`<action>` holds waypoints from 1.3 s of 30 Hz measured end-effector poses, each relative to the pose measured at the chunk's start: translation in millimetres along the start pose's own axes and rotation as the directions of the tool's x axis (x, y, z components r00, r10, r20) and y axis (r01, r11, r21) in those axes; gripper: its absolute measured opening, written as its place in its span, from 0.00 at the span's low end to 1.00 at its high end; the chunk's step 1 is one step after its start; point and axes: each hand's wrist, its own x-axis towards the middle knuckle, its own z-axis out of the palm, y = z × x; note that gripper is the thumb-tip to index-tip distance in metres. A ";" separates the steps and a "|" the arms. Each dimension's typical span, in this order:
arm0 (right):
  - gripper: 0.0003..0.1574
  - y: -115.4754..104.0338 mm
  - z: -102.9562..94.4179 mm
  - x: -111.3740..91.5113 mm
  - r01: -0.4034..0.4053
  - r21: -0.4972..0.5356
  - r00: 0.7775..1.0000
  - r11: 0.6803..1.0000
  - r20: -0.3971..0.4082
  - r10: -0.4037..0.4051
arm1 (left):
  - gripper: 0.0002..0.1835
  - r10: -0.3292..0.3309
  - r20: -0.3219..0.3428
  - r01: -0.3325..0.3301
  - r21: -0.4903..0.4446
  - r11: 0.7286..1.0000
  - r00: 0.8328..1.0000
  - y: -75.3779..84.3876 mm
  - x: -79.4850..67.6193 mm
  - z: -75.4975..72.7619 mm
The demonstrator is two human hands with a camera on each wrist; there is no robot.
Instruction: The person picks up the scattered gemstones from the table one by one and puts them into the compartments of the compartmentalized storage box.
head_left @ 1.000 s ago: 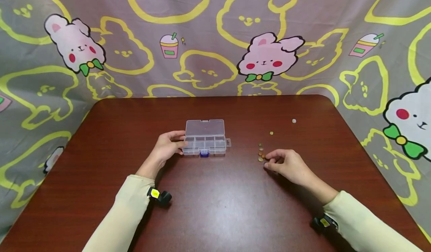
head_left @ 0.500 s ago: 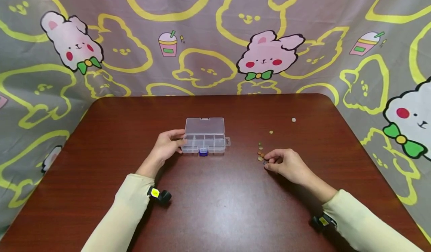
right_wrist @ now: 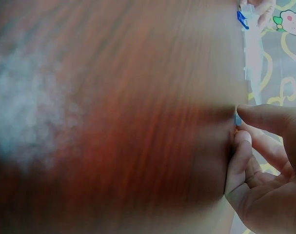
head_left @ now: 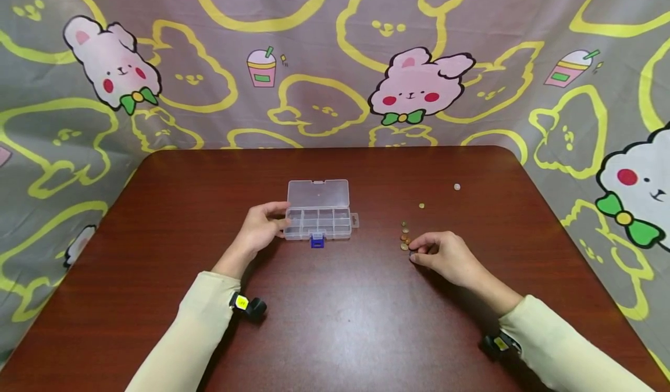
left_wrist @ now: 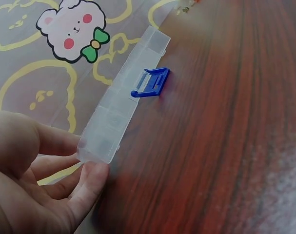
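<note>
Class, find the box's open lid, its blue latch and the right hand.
Open lid (head_left: pixel 318 195): head view, middle of the panel.
Blue latch (left_wrist: pixel 153 87): left wrist view, middle of its tab.
Right hand (head_left: pixel 448 257): head view, middle of the hand.

On the table, the box lies between the left hand and the pieces beside the right hand.

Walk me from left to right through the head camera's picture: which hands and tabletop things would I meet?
Left hand → clear divided box with its lid raised → the box's hanging tab → cluster of small coloured pieces → right hand.
</note>
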 end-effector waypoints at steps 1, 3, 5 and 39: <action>0.07 0.2 0.0 -0.1 0.003 -0.002 1.000 1.000 -0.002 -0.003 | 0.23 0.002 0.001 -0.002 0.007 1.000 1.000 -0.3 -0.2 0.1; 0.06 0.3 -0.3 -0.3 0.011 -0.002 1.000 1.000 -0.003 -0.011 | 0.23 0.006 0.000 -0.006 0.021 1.000 1.000 -0.9 -0.7 0.5; 0.06 0.6 -0.6 -0.3 0.017 -0.003 1.000 1.000 -0.006 -0.017 | 0.23 0.011 -0.003 -0.011 0.030 0.999 1.000 -0.4 -2.2 0.3; 0.03 -1.7 -1.1 0.3 0.023 -0.002 0.999 1.000 0.030 -0.023 | 0.23 0.018 -0.016 -0.017 0.078 0.997 1.000 -1.0 -9.9 -3.8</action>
